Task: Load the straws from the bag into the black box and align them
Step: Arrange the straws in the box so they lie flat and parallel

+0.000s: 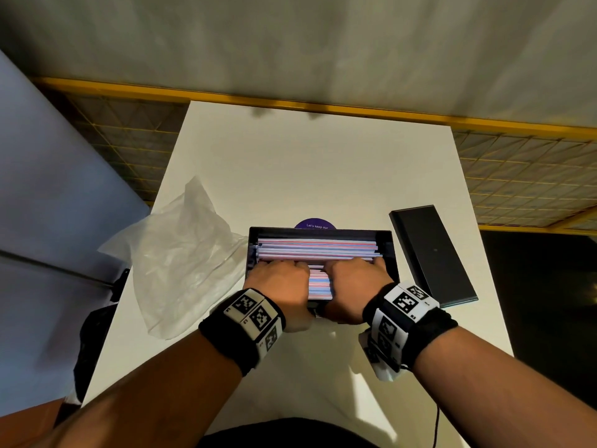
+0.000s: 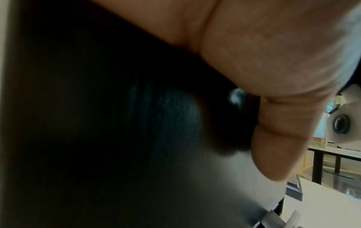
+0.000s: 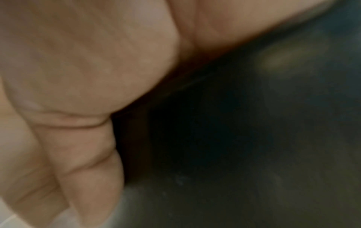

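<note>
Both hands down in the black box (image 1: 386, 244) at the near-centre of the white table (image 1: 290, 176). Left hand (image 1: 279, 287) lies over the near-left part of the straws (image 1: 318, 248), fingers reaching fwd onto the stack, thumb down the near outer wall. Right hand (image 1: 352, 286) mirrors it on the near-right, fingers on top of the stack, thumb also at the near wall. Straws are striped pink, blue & white, packed lengthwise left-to-right inside the box; a strip of them shows between the two hands, more lie bare along the far side. Ends at the right look a bit uneven, one or two poking out past the rest. Grip? Fingertips are hidden over the stack, so can't tell if either hand is flat on the straws or curled round some. Wrist views no help: left wrist cam shows a thumb (image 2: 281, 138) against a dark wall, right wrist cam a blurred thumb (image 3: 86, 169) against the same dark surface. The clear plastic bag (image 1: 181, 266) lies crumpled just left of the box, touching its left wall. A flat black lid (image 1: 433, 253) lies on the table just right of the box. A purple round sticker (image 1: 315, 224) peeks out behind the far wall.
</note>
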`<state>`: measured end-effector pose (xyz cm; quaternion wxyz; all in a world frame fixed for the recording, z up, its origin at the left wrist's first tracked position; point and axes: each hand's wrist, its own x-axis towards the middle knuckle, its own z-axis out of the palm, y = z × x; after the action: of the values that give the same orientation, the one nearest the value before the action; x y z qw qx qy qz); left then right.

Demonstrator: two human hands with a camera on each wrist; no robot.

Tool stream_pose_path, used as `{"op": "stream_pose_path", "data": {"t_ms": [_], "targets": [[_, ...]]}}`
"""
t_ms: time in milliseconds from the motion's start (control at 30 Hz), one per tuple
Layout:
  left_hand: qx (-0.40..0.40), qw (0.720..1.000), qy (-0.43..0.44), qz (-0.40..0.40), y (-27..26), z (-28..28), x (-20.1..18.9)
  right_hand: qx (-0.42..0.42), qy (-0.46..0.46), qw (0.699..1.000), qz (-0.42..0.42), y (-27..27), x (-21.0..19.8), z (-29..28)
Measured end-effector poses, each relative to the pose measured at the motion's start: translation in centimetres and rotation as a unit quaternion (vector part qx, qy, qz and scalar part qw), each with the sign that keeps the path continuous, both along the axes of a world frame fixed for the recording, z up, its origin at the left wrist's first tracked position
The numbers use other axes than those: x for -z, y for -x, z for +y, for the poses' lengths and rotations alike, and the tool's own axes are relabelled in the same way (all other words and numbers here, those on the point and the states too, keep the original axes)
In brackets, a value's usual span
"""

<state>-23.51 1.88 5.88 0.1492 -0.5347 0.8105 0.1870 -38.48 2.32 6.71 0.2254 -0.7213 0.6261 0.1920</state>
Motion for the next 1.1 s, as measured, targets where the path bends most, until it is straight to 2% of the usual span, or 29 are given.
{"op": "stream_pose_path", "data": {"t_ms": [400, 633, 800, 1100], "targets": [[-0.009, 1.0, 0.001, -0.003, -0.03, 0.05, 0.33, 0.013, 0.0, 1.0, -0.01, -0.02, 0.32, 0.0], [-0.006, 1.0, -0.002, -0.004, -0.09, -0.02, 0.6, -0.031, 0.003, 0.999, 0.013, 0.0, 0.01, -0.19], [-0.008, 1.0, -0.01, -0.005, -0.14, 0.03, 0.5, -0.005, -0.006, 1.0, -0.013, -0.22, 0.1, 0.02], [-0.003, 1.0, -0.004, -0.002, -0.07, 0.05, 0.05, -0.01, -0.008, 1.0, -0.004, -0.23, 0.19, -0.03]]}}
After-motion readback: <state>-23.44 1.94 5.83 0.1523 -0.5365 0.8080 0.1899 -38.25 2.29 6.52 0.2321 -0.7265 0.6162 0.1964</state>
